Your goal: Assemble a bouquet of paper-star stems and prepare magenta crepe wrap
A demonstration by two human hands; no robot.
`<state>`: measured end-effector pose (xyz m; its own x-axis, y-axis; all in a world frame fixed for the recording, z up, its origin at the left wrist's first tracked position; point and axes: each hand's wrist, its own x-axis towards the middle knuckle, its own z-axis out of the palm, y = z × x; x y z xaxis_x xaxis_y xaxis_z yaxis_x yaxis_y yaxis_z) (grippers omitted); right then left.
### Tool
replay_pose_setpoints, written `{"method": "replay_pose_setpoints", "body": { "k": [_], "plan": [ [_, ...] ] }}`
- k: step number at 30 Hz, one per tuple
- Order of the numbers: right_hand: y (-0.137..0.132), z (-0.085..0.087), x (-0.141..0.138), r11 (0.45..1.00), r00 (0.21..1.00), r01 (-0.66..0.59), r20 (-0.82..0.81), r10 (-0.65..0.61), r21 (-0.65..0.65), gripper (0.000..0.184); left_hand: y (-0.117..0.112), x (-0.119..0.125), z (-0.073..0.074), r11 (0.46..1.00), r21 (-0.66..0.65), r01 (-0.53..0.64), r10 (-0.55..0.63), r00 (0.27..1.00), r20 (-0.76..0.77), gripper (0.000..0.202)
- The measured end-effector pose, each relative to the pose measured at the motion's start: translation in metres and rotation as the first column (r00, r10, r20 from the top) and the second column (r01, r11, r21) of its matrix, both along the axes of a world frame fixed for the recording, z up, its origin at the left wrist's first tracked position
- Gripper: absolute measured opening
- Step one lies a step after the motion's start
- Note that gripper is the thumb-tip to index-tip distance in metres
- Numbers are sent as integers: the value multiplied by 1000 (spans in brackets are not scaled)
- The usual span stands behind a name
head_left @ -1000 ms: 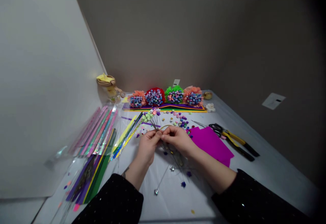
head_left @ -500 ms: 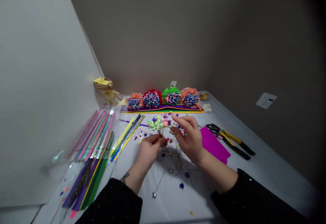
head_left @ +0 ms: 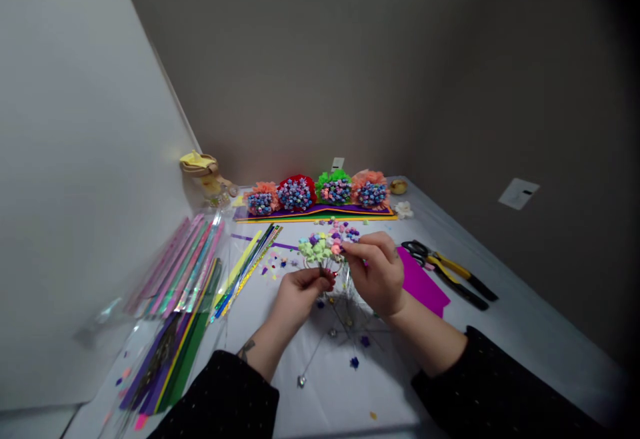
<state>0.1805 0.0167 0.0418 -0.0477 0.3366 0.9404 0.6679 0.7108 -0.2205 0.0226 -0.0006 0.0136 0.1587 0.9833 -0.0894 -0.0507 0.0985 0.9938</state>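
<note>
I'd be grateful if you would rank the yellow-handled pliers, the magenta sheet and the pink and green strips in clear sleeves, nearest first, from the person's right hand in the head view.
Measured from the right hand:
1. The magenta sheet, immediately to the hand's right.
2. The yellow-handled pliers, further right, beyond the sheet.
3. The pink and green strips in clear sleeves, far across on the left side.

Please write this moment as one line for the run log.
left hand: grips wire-stemmed flower bunch | right hand: touches its pink bloom

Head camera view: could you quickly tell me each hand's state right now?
Left hand: closed, holding the wire stems of a paper-star bunch.
Right hand: pinching an orange star on that bunch.
</note>
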Motion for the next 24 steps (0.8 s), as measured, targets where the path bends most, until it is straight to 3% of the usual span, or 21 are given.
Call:
{"method": "replay_pose_setpoints", "body": {
  "k": [5,8,11,13,15,18,21,24],
  "plan": [
    [2,-7,0,991,999,44,21,-47,123,25,-4,2,0,995,35,95,-93,994,-57,9],
    [4,-12,1,993,999,49,1,-49,108,28,-3,1,1,997,38,74,-72,995,-64,9],
    [7,-16,2,999,994,35,-101,-35,-8,37,5,-10,3,995,28,-100,98,993,67,10],
    [10,-19,0,988,996,-21,-88,7,-155,27,15,-22,5,946,15,-323,308,915,262,19],
    [13,-26,-5,930,996,-77,13,87,-360,10,25,-35,7,884,-37,-465,434,792,429,29],
    [16,-37,-17,764,961,-79,154,229,-641,11,33,-48,9,836,-104,-539,507,685,523,35],
    [18,-46,-28,649,919,-1,255,301,-761,16,33,-48,9,849,-109,-517,490,693,529,36],
    [20,-48,-36,616,896,82,328,298,-783,19,29,-43,9,865,-97,-492,468,720,512,36]
  ]
}}
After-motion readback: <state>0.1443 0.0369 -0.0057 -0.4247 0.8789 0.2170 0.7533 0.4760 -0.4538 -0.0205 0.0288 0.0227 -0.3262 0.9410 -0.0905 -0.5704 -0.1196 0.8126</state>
